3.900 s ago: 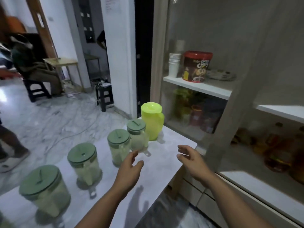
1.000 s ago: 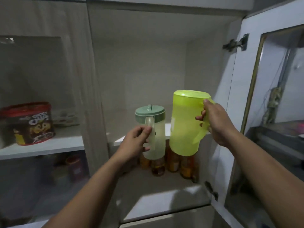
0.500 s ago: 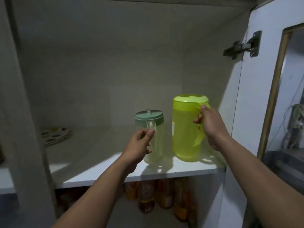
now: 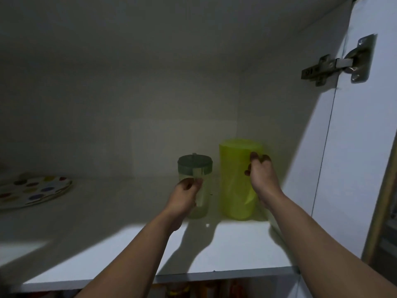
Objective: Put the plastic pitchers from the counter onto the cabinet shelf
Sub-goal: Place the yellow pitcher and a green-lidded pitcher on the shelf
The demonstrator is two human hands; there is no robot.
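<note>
1. the view looks into an open cabinet, at a white shelf point(image 4: 232, 248) whose front part is lit and whose back part lies in shadow.
2. two plastic pitchers stand upright on the shelf toward its back right corner, side by side and close together, though it is not clear whether they touch.
3. the yellow-green pitcher point(image 4: 236, 183) is the taller one and stands nearest the right wall of the cabinet; its lid is the same colour as its body.
4. the clear pitcher point(image 4: 198, 190) stands just left of it, shorter, with a dull green lid and a pale handle facing the front edge of the shelf.
5. the left hand point(image 4: 184, 198) is closed around the handle of the clear pitcher, fingers curled over it.
6. the right hand point(image 4: 261, 177) grips the handle side of the yellow-green pitcher, fingertips hooked near its top.
7. both forearms reach in over the front edge of the shelf and cast shadows on the lit part.
8. a plate with coloured dots point(image 4: 32, 191) lies flat near the left edge of the shelf, well apart from the pitchers.
9. a metal hinge point(image 4: 337, 63) is fixed to the open door point(image 4: 361, 158) at the right.
10. blurred bottles show below the front edge of the shelf.
</note>
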